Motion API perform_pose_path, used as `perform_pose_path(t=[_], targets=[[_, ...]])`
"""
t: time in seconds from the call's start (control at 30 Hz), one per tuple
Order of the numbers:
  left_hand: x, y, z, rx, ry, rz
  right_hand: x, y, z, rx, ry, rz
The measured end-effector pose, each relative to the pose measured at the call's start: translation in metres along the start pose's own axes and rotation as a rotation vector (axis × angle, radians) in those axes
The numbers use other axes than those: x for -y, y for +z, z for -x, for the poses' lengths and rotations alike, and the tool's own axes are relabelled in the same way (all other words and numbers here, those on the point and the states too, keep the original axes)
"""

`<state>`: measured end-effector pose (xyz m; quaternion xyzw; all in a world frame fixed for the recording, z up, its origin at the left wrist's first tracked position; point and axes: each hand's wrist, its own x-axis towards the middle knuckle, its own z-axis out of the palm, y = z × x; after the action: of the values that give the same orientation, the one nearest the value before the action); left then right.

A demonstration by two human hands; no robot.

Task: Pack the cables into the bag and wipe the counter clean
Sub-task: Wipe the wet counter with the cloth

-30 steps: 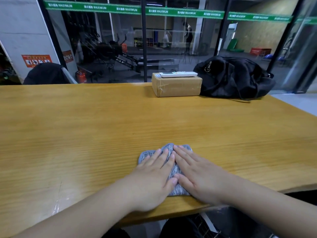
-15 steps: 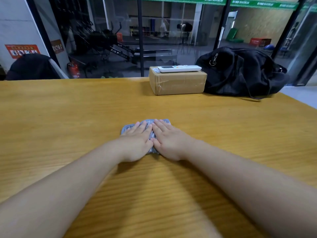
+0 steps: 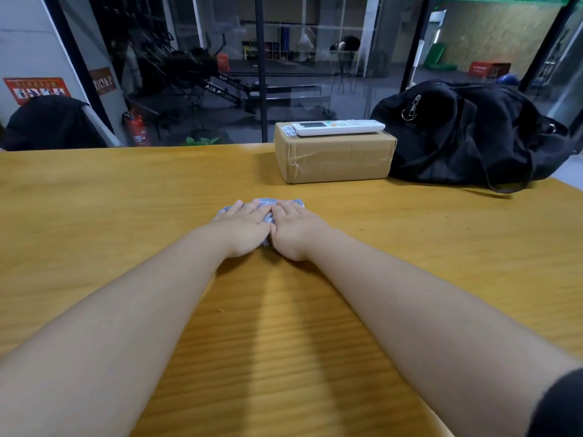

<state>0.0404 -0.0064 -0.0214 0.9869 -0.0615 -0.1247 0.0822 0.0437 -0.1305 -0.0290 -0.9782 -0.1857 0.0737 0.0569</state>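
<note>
Wood, honey-yellow and ribbed with grain, fills the view as the counter (image 3: 94, 216), and on its left stretch nothing but bare board is seen. Toward the middle, a grey mottled cloth (image 3: 268, 205) is pinned flat under both palms: the left hand (image 3: 244, 227) is laid on its left part with the fingers straight and close together, and the right hand (image 3: 295, 230) is pressed on its right part in the same flat manner, thumbs touching; nothing is gripped or pinched, the cloth is only weighed down and pushed. Compared with a second ago, the cloth has been driven away from the near edge and well out toward the far side, the arms now stretched long, so that it lies near the cardboard box (image 3: 336, 159) but apart from it. That is read as one forward wiping stroke nearly spent (the box blocks any further run straight ahead), so a pull back or a sidestep to a fresh lane is judged to be due. On top of the box a white remote control (image 3: 339, 127) is laid. Further right, the black bag (image 3: 473, 137) is slumped on the counter's far corner, just beside the box; no cables are seen anywhere on the board, so the packing is judged done, though whether the bag is zipped cannot be told.
</note>
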Motion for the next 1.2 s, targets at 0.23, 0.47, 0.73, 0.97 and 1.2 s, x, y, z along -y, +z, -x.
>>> perform_pose_path(t=[0.23,0.47,0.73,0.97,1.2], targets=[[-0.048,0.009,-0.014,0.012,0.062,-0.003,-0.038,-0.005,0.027,0.017,0.097,-0.018],[-0.089,0.030,0.022,0.011,0.156,-0.043,-0.059,-0.003,0.096,-0.001,0.109,0.001],[-0.117,0.053,0.099,0.005,0.245,-0.063,-0.064,0.013,0.173,-0.011,0.085,-0.010],[-0.113,0.073,0.176,0.023,0.341,-0.091,-0.037,0.024,0.250,-0.039,0.020,0.052],[-0.085,0.085,0.241,0.039,0.371,-0.147,0.003,0.041,0.288,-0.029,-0.046,0.055]])
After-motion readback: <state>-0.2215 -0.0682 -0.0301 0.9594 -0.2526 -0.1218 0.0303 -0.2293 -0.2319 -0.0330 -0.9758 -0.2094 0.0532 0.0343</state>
